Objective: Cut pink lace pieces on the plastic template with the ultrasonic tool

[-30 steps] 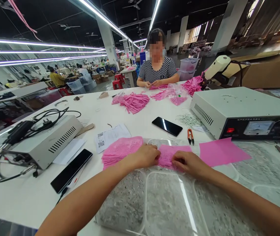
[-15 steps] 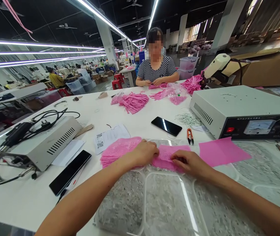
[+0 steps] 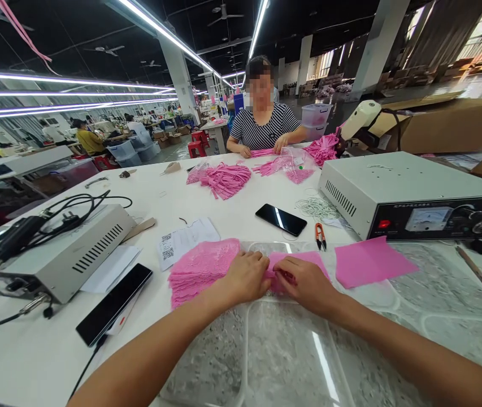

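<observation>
A small pink fabric piece (image 3: 308, 260) lies on the clear plastic sheet, partly covered by my hands. My left hand (image 3: 249, 274) is closed, its bent fingers gripping the piece's left end. Close beside it, my right hand (image 3: 304, 282) pinches the same fabric between thumb and fingers; the fingertips nearly meet the left ones. Left of my left hand rises a stack of pink lace-textured fabric pieces (image 3: 202, 265), which my left wrist overlaps. To the right, a flat, smooth pink fabric piece (image 3: 372, 263) rests apart from both hands.
Orange-handled thread snips (image 3: 320, 236) and a black phone (image 3: 281, 219) lie beyond my hands. Grey machine boxes stand left (image 3: 69, 243) and right (image 3: 414, 192); another phone (image 3: 113, 303) is near my left arm. Across the table, a co-worker (image 3: 264, 127) handles pink strips (image 3: 226, 180).
My right hand has moved left, close to my left hand, and now pinches nearer the fabric's left end. More of the piece shows flat behind it. The view has shifted slightly.
</observation>
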`<action>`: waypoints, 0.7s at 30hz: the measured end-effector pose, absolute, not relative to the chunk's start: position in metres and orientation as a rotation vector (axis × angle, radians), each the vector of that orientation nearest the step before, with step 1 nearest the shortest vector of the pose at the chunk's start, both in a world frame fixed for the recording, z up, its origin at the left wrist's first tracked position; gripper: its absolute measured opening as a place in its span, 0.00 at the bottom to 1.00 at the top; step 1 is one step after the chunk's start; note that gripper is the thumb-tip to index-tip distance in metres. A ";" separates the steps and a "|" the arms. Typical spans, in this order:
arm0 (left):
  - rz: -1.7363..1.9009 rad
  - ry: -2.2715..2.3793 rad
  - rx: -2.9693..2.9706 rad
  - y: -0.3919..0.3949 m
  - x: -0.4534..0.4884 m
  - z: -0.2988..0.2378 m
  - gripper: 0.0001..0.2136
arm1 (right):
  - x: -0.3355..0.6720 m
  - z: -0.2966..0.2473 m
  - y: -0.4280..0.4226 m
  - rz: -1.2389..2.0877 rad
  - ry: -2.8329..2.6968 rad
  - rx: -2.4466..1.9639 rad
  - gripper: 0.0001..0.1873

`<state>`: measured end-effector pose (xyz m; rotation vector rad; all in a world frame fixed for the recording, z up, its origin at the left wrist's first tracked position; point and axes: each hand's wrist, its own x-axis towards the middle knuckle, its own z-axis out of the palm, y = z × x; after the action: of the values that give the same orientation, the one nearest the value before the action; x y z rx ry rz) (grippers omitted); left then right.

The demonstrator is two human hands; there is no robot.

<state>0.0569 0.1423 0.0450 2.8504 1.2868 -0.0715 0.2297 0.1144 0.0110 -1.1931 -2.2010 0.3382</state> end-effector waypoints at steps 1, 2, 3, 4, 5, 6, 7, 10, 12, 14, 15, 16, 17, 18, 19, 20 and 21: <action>-0.066 1.302 2.863 0.140 0.057 0.042 0.06 | 0.232 0.013 0.112 0.319 -2.200 -1.170 0.10; -0.057 1.311 2.878 0.139 0.058 0.040 0.05 | 0.234 0.014 0.109 0.300 -2.201 -1.147 0.11; -0.045 1.314 2.895 0.137 0.058 0.039 0.04 | 0.236 0.015 0.107 0.277 -2.202 -1.126 0.11; -0.030 1.312 2.914 0.135 0.057 0.038 0.05 | 0.238 0.015 0.104 0.251 -2.203 -1.108 0.11; -0.014 1.306 2.934 0.132 0.056 0.038 0.05 | 0.240 0.014 0.101 0.223 -2.205 -1.091 0.11; 0.002 1.294 2.955 0.129 0.054 0.038 0.06 | 0.242 0.013 0.099 0.194 -2.207 -1.077 0.11; 0.018 1.278 2.976 0.126 0.052 0.038 0.07 | 0.243 0.011 0.096 0.165 -2.211 -1.065 0.11; 0.065 1.197 3.035 0.108 0.044 0.035 0.11 | 0.245 0.005 0.083 0.102 -2.227 -1.032 0.11; 0.099 1.139 3.060 0.093 0.036 0.031 0.13 | 0.242 0.002 0.069 0.080 -2.247 -1.005 0.11; 0.131 1.093 3.066 0.076 0.027 0.025 0.14 | 0.238 -0.002 0.054 0.066 -2.278 -0.977 0.12; 0.155 1.066 3.063 0.069 0.021 0.023 0.15 | 0.236 -0.003 0.047 0.062 -2.296 -0.963 0.13; 0.192 1.031 3.059 0.062 0.015 0.021 0.14 | 0.235 -0.004 0.041 0.060 -2.313 -0.951 0.13; 0.242 0.990 3.053 0.056 0.008 0.019 0.14 | 0.236 -0.005 0.036 0.060 -2.328 -0.942 0.14; 0.294 0.951 3.049 0.051 0.002 0.019 0.15 | 0.237 -0.006 0.033 0.060 -2.342 -0.936 0.14; 0.342 0.914 3.047 0.047 -0.005 0.018 0.15 | 0.240 -0.006 0.031 0.060 -2.351 -0.935 0.14; 0.377 0.891 3.045 0.045 -0.011 0.019 0.16 | 0.243 -0.006 0.030 0.058 -2.359 -0.936 0.14; 0.395 0.879 3.046 0.043 -0.016 0.019 0.17 | 0.247 -0.006 0.029 0.057 -2.365 -0.941 0.14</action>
<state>-0.0160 0.0426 0.0190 3.0457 0.8789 0.3953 0.2472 0.0289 -0.0057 -0.9408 -2.3653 0.0568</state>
